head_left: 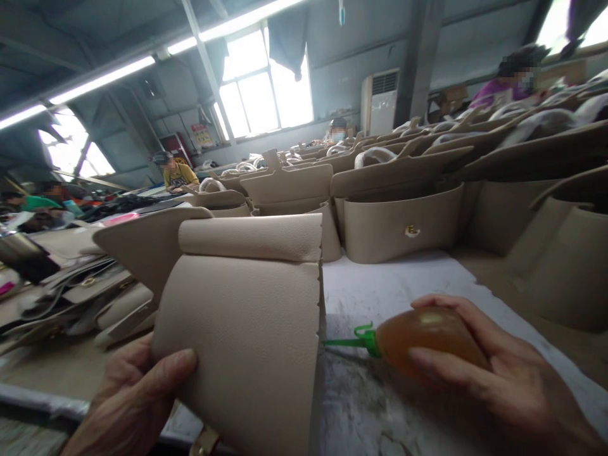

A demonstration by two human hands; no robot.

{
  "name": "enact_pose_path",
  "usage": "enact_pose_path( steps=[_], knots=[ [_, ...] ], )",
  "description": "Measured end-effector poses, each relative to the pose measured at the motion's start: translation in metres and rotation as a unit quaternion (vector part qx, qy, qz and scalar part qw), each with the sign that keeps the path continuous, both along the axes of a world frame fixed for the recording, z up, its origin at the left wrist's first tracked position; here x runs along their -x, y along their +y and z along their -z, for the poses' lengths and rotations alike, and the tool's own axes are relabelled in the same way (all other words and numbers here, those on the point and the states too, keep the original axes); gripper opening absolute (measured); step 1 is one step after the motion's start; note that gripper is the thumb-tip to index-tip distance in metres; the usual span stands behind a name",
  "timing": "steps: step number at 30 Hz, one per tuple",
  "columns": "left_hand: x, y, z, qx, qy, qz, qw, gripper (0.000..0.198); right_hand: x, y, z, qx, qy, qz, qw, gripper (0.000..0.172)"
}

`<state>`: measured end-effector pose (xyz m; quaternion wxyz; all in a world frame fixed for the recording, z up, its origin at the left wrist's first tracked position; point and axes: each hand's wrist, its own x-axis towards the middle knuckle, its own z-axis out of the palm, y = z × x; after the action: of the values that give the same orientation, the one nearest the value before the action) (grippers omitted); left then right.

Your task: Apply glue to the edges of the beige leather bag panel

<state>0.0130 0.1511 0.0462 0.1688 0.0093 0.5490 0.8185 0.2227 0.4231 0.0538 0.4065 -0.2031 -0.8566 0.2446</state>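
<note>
My left hand (pixel 135 396) grips the lower left edge of a beige leather bag piece (pixel 247 316), thumb on its front face, holding it upright over the table. My right hand (pixel 494 373) is wrapped round an amber squeeze bottle of glue (pixel 422 339). The bottle's green nozzle (pixel 349 341) points left and its tip touches the right edge of the bag piece.
A stained white table top (pixel 380 285) lies under the hands. Rows of unfinished beige bags (pixel 399 221) stand behind and to the right. Loose leather parts (pixel 85 297) are piled at left. Other people sit at benches in the background.
</note>
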Motion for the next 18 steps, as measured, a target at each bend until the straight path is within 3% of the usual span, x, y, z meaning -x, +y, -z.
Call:
enact_pose_path(
  steps=[4,9,15,18],
  knots=[
    [-0.001,-0.001,0.002,0.003,0.005,0.012,1.000,0.049,-0.005,0.006,0.007,0.090,-0.018,0.002,0.996,0.041],
    [-0.005,0.004,0.000,0.006,0.004,-0.050,0.999,0.055,0.002,-0.002,0.003,0.171,0.006,0.056,0.984,0.055],
    [-0.006,0.006,-0.001,0.006,0.000,-0.065,0.998,0.053,0.015,-0.021,-0.017,0.164,0.015,0.099,0.981,0.046],
    [-0.006,0.006,-0.002,0.005,-0.006,-0.071,0.997,0.053,0.015,-0.017,-0.013,0.098,0.032,0.084,0.991,0.042]
  ],
)
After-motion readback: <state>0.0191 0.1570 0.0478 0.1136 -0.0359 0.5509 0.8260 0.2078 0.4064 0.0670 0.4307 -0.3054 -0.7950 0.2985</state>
